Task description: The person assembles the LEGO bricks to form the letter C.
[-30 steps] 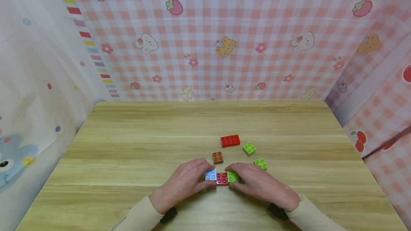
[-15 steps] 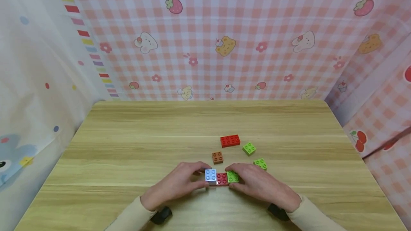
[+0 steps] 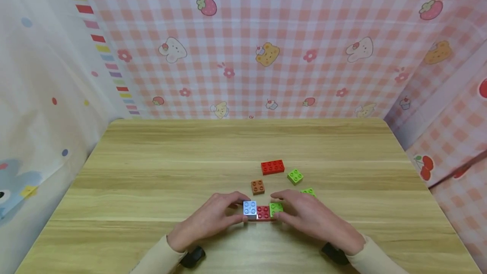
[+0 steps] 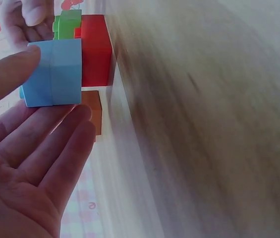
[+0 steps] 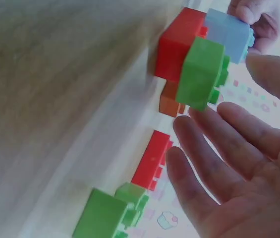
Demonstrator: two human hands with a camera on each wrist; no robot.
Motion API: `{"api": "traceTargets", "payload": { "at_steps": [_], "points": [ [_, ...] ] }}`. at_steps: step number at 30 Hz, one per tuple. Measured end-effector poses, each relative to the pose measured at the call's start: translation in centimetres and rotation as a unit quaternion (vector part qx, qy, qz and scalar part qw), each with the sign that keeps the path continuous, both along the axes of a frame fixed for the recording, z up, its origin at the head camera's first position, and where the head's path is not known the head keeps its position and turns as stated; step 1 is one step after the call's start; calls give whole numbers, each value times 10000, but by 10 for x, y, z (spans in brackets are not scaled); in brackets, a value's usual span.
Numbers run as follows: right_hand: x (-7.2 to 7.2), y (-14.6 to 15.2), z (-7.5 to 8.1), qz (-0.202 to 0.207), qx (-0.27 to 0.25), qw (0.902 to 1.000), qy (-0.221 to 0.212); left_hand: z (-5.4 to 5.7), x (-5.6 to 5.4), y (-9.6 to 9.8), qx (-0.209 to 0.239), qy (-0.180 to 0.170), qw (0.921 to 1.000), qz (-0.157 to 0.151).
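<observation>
In the head view, a red brick carries a blue brick part on its left end and a green brick on its right end. A seam crosses the blue part in the left wrist view, like two stacked bricks. My left hand pinches the blue part's left side between thumb and fingers. Around the green end is my right hand, its fingers loosened; its thumb overlaps the green brick in the head view. The right wrist view shows those fingers spread and relaxed, with nothing gripped.
Behind the joined bricks lie a brown brick, a long red brick and a green brick. Another green brick is partly hidden behind the right hand. The wooden table ends at a patterned cloth.
My left fingers have drawn back slightly leftward to the blue part's side. My right hand has loosened from the green brick and shifted a little right. The loose bricks stay where they were.
</observation>
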State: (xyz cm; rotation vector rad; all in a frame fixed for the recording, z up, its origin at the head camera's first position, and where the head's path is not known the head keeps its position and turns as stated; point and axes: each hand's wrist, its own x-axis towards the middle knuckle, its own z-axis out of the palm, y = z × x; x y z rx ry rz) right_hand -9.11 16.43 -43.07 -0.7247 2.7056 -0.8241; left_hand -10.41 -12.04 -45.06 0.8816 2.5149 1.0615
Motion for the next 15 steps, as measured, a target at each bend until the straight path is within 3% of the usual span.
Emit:
{"api": "traceTargets", "payload": {
  "at_steps": [15],
  "points": [
    [-2, 26, 1, -306, -677, 9896, 1235, -1, 1, 1, 14, -51, 9999, 91]
  ]
}}
